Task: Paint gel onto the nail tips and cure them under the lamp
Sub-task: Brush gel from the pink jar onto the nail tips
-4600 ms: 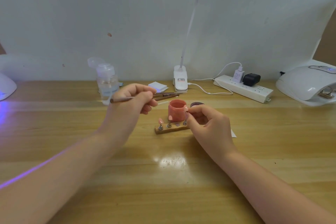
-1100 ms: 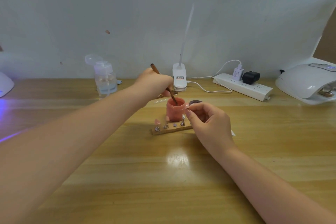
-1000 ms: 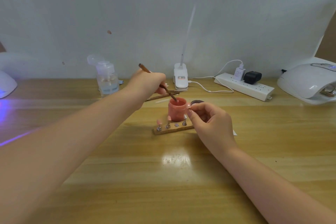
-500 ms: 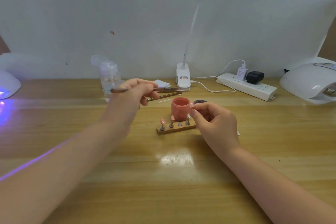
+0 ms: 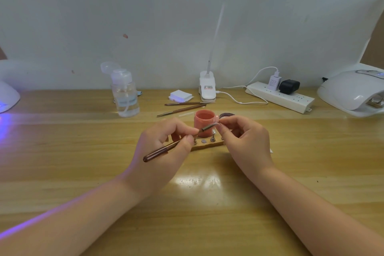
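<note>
We hold the thin brown wooden-handled gel brush (image 5: 172, 146) pinched in our left hand (image 5: 164, 151). Its long axis rises to the right, and its bristles meet the small nail tip (image 5: 217, 122) that our right hand (image 5: 244, 141) pinches, just in front of the open pink gel jar (image 5: 204, 123) and above the wooden stand (image 5: 209, 144) on the table (image 5: 62, 151). Half a second ago the brush was away at the left, pointing sideways; now it has come to the tip.
</note>
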A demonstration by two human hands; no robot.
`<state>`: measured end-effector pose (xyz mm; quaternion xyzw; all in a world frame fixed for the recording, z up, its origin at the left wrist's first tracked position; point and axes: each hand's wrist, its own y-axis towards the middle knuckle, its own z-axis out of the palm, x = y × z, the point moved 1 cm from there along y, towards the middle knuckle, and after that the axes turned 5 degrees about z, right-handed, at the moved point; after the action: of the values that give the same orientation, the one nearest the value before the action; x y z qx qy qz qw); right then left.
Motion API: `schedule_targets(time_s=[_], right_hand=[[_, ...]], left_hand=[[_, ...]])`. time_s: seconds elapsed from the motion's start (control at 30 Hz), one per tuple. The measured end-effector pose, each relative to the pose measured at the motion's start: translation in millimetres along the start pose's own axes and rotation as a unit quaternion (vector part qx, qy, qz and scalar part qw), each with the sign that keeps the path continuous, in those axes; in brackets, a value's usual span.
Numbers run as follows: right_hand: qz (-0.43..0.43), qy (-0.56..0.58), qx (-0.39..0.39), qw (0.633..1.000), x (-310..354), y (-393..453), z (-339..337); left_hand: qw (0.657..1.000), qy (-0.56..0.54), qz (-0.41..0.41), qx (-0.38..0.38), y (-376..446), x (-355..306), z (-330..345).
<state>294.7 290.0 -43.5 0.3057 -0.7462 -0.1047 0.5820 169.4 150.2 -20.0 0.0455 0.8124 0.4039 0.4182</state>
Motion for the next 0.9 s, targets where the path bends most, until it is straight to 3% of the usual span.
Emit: schedule_targets(time_s=[0.4,0.9], right_hand=[[-0.01,0.002,-0.004,1.0,1.7,-0.4,0.6],[0.004,0.042,0.026,0.999,4.6,-2.2,0.7]], left_hand=[[1.0,0.0,0.014,-0.017,-2.9,-1.8,0.1],[0.995,-0.06,-0.056,-0.051,-1.7,0.5,2.9]])
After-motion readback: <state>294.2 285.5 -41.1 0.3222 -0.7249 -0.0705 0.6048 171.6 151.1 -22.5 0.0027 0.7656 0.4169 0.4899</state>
